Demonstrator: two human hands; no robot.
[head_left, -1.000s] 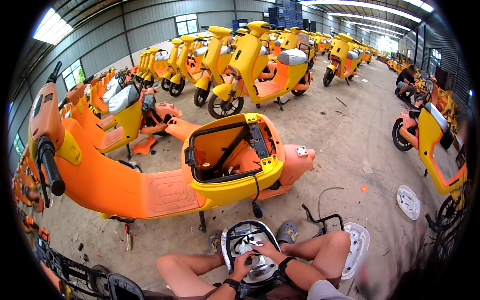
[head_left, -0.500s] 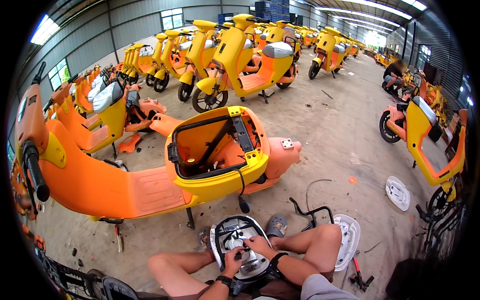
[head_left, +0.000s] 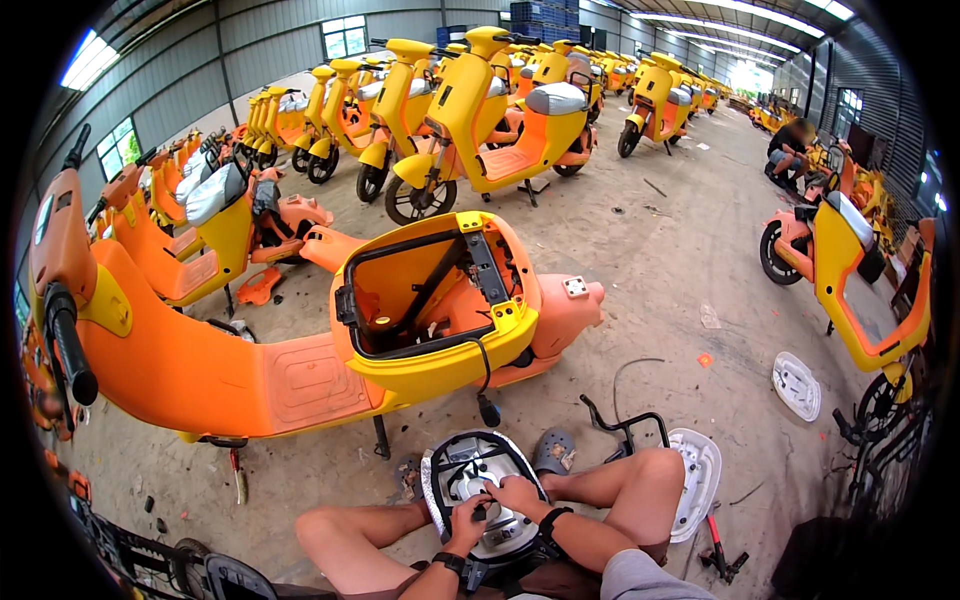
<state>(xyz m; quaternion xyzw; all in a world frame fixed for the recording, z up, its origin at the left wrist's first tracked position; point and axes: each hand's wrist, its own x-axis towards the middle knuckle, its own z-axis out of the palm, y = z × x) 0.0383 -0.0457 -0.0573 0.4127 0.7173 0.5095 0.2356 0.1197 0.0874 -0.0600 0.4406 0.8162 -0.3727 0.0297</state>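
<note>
An upturned scooter seat (head_left: 440, 462) with a silvery rim and a black-edged underside rests between my bent legs. Over its middle my left hand (head_left: 467, 522) is closed, with a small dark part (head_left: 480, 513) showing at its fingers; the kind of part is not clear. My right hand (head_left: 516, 494) comes in from the other side, its fingers pinched together close to the left fingertips. What the right fingers grip is hidden. In front of me stands an orange and yellow scooter (head_left: 300, 385), its seat opening uncovered and a black cable (head_left: 486, 385) hanging from it.
White seat bases (head_left: 694, 485) lie on the floor to my right, beside a bent black metal rack (head_left: 625, 425) and a red-handled tool (head_left: 716, 540). Another scooter (head_left: 850, 290) stands at far right, near a seated person (head_left: 790, 152). Rows of yellow scooters (head_left: 480, 130) fill the back.
Both hands stay over the middle of the seat, with only slight shifts of the fingers. Seat and scooter stay where they were.
</note>
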